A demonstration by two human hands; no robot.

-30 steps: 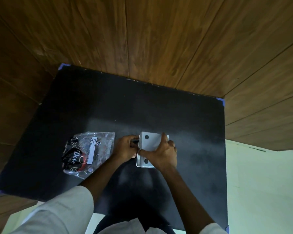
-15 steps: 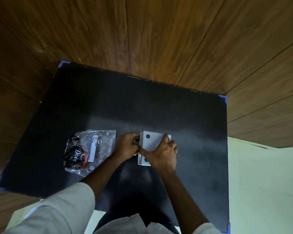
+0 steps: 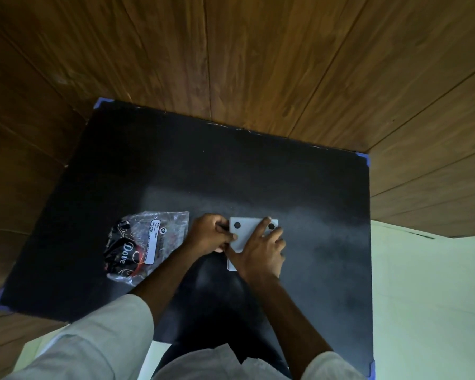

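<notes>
A white square plate [image 3: 246,232] with dark round holes near its corners lies on a black mat [image 3: 231,174]. My right hand [image 3: 261,249] rests flat on the plate, fingers spread over its right and near parts. My left hand [image 3: 210,234] is curled at the plate's left edge and grips a small dark object there, mostly hidden by the fingers.
A crinkled clear plastic bag [image 3: 144,242] with black and red contents and a white label lies left of my hands. Blue tape marks the mat's corners [image 3: 364,157]. Wooden panels surround the mat at the far and left sides; pale floor [image 3: 428,297] lies right.
My right hand has slid a little to the right on the plate, uncovering a second far hole. The left hand stays at the plate's left edge.
</notes>
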